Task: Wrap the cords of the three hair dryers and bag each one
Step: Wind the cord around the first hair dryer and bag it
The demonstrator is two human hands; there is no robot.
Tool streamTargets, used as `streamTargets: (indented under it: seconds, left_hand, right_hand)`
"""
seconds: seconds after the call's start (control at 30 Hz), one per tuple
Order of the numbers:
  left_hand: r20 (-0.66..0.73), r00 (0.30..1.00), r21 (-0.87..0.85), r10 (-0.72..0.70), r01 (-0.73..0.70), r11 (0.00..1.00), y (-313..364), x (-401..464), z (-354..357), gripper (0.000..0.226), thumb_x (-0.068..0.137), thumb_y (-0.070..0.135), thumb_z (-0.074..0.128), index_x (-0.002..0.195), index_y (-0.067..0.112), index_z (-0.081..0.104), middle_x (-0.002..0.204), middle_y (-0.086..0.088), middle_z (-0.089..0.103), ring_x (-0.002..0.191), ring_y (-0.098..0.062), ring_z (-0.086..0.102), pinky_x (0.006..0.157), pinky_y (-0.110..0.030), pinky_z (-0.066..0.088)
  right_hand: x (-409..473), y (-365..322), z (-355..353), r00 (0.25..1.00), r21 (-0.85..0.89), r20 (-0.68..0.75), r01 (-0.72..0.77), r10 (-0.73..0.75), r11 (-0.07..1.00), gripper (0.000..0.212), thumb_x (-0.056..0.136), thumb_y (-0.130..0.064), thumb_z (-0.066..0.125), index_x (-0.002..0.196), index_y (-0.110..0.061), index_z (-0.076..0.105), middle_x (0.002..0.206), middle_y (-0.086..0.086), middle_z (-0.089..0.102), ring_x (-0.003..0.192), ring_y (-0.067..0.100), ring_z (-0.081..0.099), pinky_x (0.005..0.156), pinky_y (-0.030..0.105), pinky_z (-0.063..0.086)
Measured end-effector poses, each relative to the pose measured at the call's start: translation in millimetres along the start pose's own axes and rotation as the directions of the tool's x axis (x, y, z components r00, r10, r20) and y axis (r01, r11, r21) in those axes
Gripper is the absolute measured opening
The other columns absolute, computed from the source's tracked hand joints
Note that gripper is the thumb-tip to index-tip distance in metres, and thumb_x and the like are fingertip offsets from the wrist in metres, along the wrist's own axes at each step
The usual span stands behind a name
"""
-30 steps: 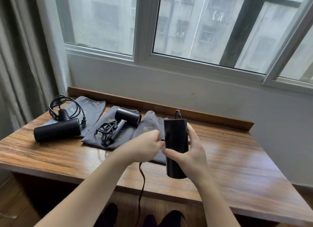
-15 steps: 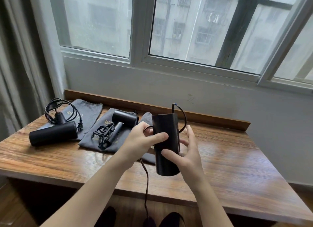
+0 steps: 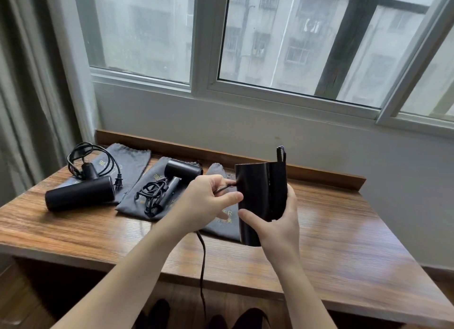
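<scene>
Wooden worktop [image 3: 331,242] under window. Right hand [image 3: 277,220] fingers clamped round upright hair dryer [image 3: 258,196], above near bag; left hand [image 3: 206,203] fingers pinching its cord [image 3: 202,267].

The third black hair dryer [image 3: 255,201] is held upright above the wooden table, its cord [image 3: 202,262] hanging past the front edge. Two more black dryers lie on grey drawstring bags: the left dryer [image 3: 79,196] with a loosely looped cord [image 3: 98,156], the middle dryer [image 3: 180,175] beside its bunched cord [image 3: 151,197]. A third bag [image 3: 222,220] lies flat behind the held unit.
</scene>
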State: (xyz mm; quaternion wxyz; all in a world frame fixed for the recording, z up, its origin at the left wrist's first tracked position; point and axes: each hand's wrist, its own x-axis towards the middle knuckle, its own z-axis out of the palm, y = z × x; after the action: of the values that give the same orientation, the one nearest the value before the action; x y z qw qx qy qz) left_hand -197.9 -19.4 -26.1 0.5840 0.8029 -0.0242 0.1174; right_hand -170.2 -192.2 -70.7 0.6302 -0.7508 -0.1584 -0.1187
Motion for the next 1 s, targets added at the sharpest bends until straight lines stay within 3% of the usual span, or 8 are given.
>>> streamTargets:
  seconds: [0.2, 0.27, 0.4, 0.53, 0.63, 0.7, 0.83, 1.0]
  left_hand:
    - [0.051, 0.999, 0.015, -0.007, 0.006, 1.000, 0.4, -5.5, 0.3, 0.034, 0.090, 0.024, 0.069, 0.078, -0.006, 0.057, 0.068, 0.005, 0.056, 0.080, -0.010, 0.069, 0.072, -0.040, 0.062]
    - [0.051, 0.999, 0.025, -0.012, 0.011, 1.000, -2.7, -5.8, -0.9, 0.032, 0.088, 0.024, 0.072, 0.080, -0.004, 0.057, 0.084, 0.005, 0.066, 0.094, -0.010, 0.070, 0.073, -0.039, 0.062]
    - [-0.007, 1.000, -0.006, -0.012, 0.012, 1.000, -7.3, -4.1, 1.3, 0.037, 0.078, 0.028, 0.081, 0.106, 0.009, 0.066, 0.095, -0.021, 0.070, 0.087, -0.026, 0.072, 0.077, -0.046, 0.060]
    - [-0.027, 1.000, -0.060, 0.006, -0.008, 0.998, -6.9, -3.9, 3.1, 0.024, 0.079, 0.021, 0.082, 0.098, 0.017, 0.067, 0.089, -0.019, 0.072, 0.087, -0.033, 0.071, 0.081, -0.047, 0.059]
    - [-0.034, 0.999, -0.054, -0.015, 0.013, 0.998, -8.7, -3.2, 2.8, 0.030, 0.086, 0.015, 0.075, 0.099, -0.008, 0.063, 0.062, 0.008, 0.061, 0.072, -0.010, 0.069, 0.077, -0.043, 0.061]
    - [-0.025, 1.000, -0.060, -0.018, 0.016, 0.998, -10.2, -2.6, 2.6, 0.040, 0.087, 0.016, 0.073, 0.101, -0.018, 0.058, 0.069, -0.002, 0.063, 0.077, -0.006, 0.068, 0.074, -0.041, 0.062]
    - [0.003, 1.000, -0.070, -0.004, 0.004, 0.998, -5.1, -5.3, -0.2, 0.024, 0.087, 0.012, 0.072, 0.099, -0.008, 0.066, 0.080, -0.018, 0.064, 0.084, -0.027, 0.070, 0.075, -0.039, 0.062]
    - [0.052, 0.999, -0.068, -0.016, 0.020, 0.997, -7.3, -4.7, 0.5, 0.022, 0.088, 0.010, 0.072, 0.076, 0.000, 0.057, 0.067, -0.008, 0.046, 0.069, -0.019, 0.059, 0.075, -0.043, 0.062]
  right_hand:
    - [1.9, 4.2, -3.3, 0.998, -0.031, 0.014, -0.054, 0.054, 0.998, 0.108, 0.066, -0.039, 0.087, 0.151, -0.037, 0.022, 0.138, -0.011, 0.045, 0.126, 0.010, 0.049, 0.100, 0.035, 0.050]
    - [0.2, 1.0, -5.9, 0.997, 0.051, 0.069, -0.049, 0.046, 0.997, 0.094, 0.073, -0.026, 0.084, 0.148, -0.034, 0.028, 0.137, -0.008, 0.051, 0.118, 0.011, 0.059, 0.092, 0.037, 0.057]
    - [-5.6, -8.1, -3.5, 0.999, 0.123, 0.034, 0.019, -0.024, 0.992, 0.078, 0.073, -0.020, 0.086, 0.136, -0.022, 0.042, 0.118, -0.006, 0.060, 0.096, -0.002, 0.066, 0.067, 0.014, 0.055]
    - [-5.2, -0.1, -3.4, 0.992, 0.275, 0.117, 0.014, -0.048, 0.961, 0.082, 0.075, -0.011, 0.081, 0.142, -0.037, 0.041, 0.130, 0.000, 0.060, 0.117, 0.025, 0.063, 0.090, 0.043, 0.057]
    - [-4.6, 1.2, -5.1, 0.982, 0.354, 0.177, -0.008, -0.058, 0.935, 0.087, 0.074, -0.005, 0.075, 0.146, -0.040, 0.038, 0.136, 0.002, 0.058, 0.123, 0.029, 0.059, 0.099, 0.049, 0.052]
    - [-3.0, -0.9, -6.2, 0.977, 0.388, 0.200, -0.012, -0.072, 0.922, 0.087, 0.075, -0.003, 0.072, 0.146, -0.039, 0.037, 0.138, 0.002, 0.057, 0.127, 0.029, 0.056, 0.099, 0.043, 0.052]
    - [3.1, -6.9, -11.3, 0.962, 0.383, 0.262, -0.028, -0.079, 0.923, 0.085, 0.075, -0.009, 0.075, 0.146, -0.037, 0.038, 0.136, 0.007, 0.057, 0.124, 0.037, 0.057, 0.093, 0.059, 0.051]
    - [8.7, -13.3, -12.6, 0.962, 0.249, 0.249, 0.050, -0.114, 0.967, 0.080, 0.076, -0.003, 0.073, 0.144, -0.033, 0.042, 0.126, 0.006, 0.063, 0.114, 0.026, 0.064, 0.083, 0.031, 0.057]
